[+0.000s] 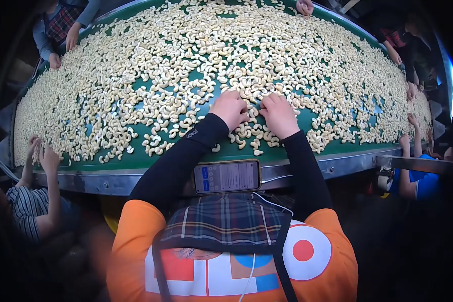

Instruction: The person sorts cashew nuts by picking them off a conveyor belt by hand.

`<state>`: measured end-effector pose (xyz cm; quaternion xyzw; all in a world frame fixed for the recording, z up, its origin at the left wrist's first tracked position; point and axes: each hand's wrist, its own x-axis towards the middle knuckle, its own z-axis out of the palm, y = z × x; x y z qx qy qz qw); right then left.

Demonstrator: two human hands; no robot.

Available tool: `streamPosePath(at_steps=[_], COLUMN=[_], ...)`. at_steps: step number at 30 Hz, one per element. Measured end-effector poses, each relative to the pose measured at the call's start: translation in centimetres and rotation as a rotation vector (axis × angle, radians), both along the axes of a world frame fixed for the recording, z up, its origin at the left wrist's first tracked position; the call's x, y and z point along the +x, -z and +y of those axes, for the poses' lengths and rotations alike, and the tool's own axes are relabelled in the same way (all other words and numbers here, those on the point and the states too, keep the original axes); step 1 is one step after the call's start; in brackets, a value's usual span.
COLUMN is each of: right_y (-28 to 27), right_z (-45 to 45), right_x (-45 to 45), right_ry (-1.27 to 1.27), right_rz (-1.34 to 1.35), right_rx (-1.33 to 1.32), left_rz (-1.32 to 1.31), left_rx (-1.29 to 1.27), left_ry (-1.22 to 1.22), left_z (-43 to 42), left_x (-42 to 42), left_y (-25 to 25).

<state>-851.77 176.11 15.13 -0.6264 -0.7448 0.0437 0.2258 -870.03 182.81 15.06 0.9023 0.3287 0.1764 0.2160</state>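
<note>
Pale cashew nuts (259, 53) lie thickly over a green conveyor belt (136, 160). At the belt's near side, my left hand (229, 109) rests among the nuts with its fingers curled inward. My right hand (279, 116) is just to its right, thumb and fingers drawn together and pointing toward the left one. A narrow strip of cashews (250, 130) shows between the two hands. Whatever is between the fingertips is hidden from this angle. Black sleeves cover both of my forearms.
A lit phone (227, 177) sits against the belt's metal edge (105, 183), with a white cable (274, 201) beside it. Other people's hands reach the belt at the far left (55, 61), near left (49, 160), far side (304, 7) and right (404, 143). A metal bar (412, 163) juts out at right.
</note>
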Motion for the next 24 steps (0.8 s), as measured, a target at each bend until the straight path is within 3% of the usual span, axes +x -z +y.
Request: streamPosePath(at_steps=[3, 4, 7, 10, 11, 13, 14, 15, 17, 19, 21, 24], right_y=[0.3, 0.3, -0.8, -3.2, -3.4, -3.3, -2.8, -2.2, -1.3, -1.2, -1.4, -0.5], right_z=[-0.8, -0.9, -1.4, -1.0, -0.4, 1.0, 1.4, 1.7, 2.0, 0.7, -0.7, -1.3], right_x=[-0.1, -0.3, -1.6, -6.3, -8.1, -11.0, -11.3, -11.6, -11.9, -11.7, -10.9, -9.2], right_ry=[0.083, 0.079, 0.186, 0.022, 0.022, -0.158, -0.16, -0.157, -0.156, -0.15, -0.13, -0.001], right_rz=[-0.005, -0.001, 0.349, 0.445, 0.449, 0.451, 0.456, 0.347, 0.123, 0.091, 0.022, 0.052], right_rx=[-0.018, -0.018, -0.094, -0.067, -0.087, 0.186, 0.179, 0.205, 0.261, 0.154, -0.052, -0.143], left_rz=[-0.045, -0.044, -0.038, -0.713, -0.711, -0.871, -0.951, -0.951, -0.556, 0.028, 0.129, 0.327], left_rx=[0.022, -0.09, -0.332, -1.221, -1.237, -1.513, -1.641, -1.645, -1.023, -0.437, -0.362, -0.202], left_ry=[0.06, 0.056, 0.029, -0.297, -0.311, -0.333, -0.339, -0.349, -0.348, -0.619, -0.632, -0.651], left_z=[0.2, 0.1, -0.5, -1.5, -1.7, -1.7, -1.3, -0.9, -0.1, 0.2, 0.2, -0.6], left_x=[-1.1, -1.8, -4.1, -5.5, -6.1, -7.6, -8.6, -10.0, -13.6, -17.2, -20.0, -21.6], left_y=[0.4, -0.1, -1.4, -1.1, -1.1, -1.3, -1.3, -1.1, -1.7, -4.8, -3.3, -2.4])
